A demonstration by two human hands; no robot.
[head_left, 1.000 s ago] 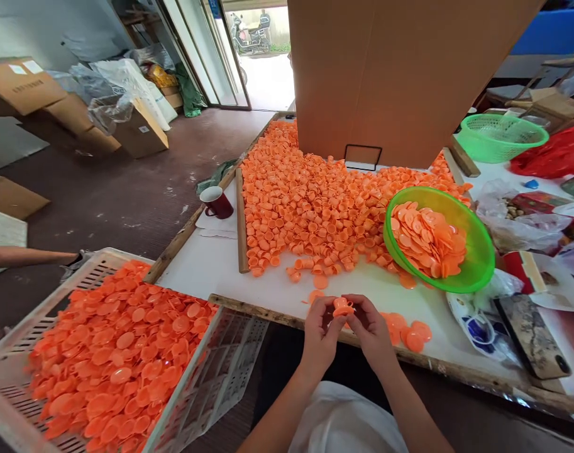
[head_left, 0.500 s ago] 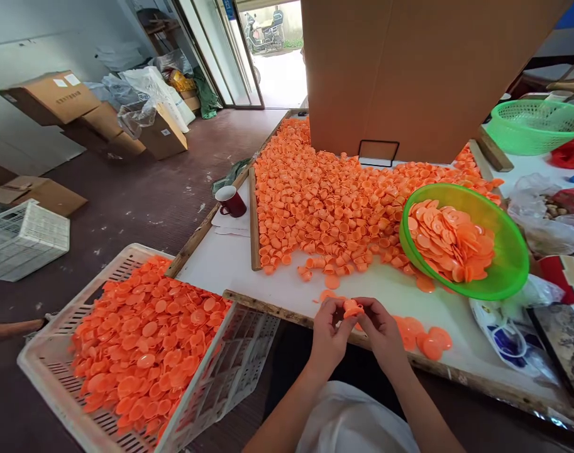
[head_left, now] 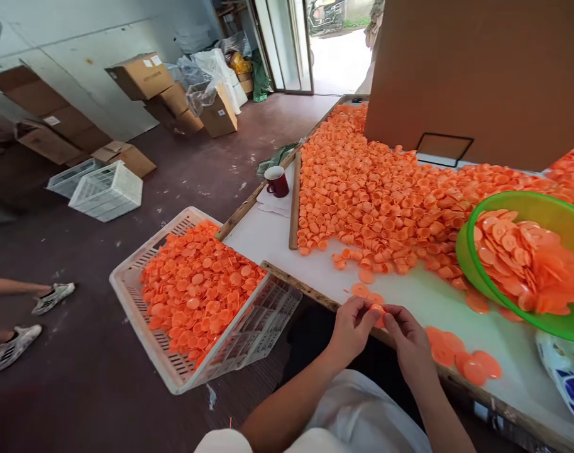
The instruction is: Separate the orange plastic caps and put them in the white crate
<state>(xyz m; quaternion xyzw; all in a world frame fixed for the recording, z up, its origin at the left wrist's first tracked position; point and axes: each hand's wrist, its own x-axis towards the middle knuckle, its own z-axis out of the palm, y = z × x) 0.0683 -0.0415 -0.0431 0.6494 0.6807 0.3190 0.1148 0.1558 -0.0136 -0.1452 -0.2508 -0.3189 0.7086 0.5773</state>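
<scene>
My left hand [head_left: 353,330] and my right hand [head_left: 409,343] meet at the table's near edge, the fingertips of both pinched round a small orange plastic piece [head_left: 378,311]. Fingers cover part of it, so its full shape is hidden. Just beyond lie a few flat orange discs [head_left: 361,290]. More orange discs [head_left: 485,363] lie to the right of my right hand. A broad heap of small orange plastic cups [head_left: 376,201] spreads over the table behind. On the right stands a green bowl [head_left: 466,251] holding many orange discs [head_left: 513,251].
Left of the table, a white plastic crate [head_left: 148,352] is piled with orange pieces [head_left: 202,296]. A dark red mug [head_left: 277,182] stands by a wooden strip [head_left: 295,204]. A large cardboard box [head_left: 475,75] rises at the back. A person's shoes [head_left: 53,298] show at far left.
My view has swung left, so the table sits further right and the person's legs show more at left. Both hands stay together on the orange piece, which now appears tilted.
</scene>
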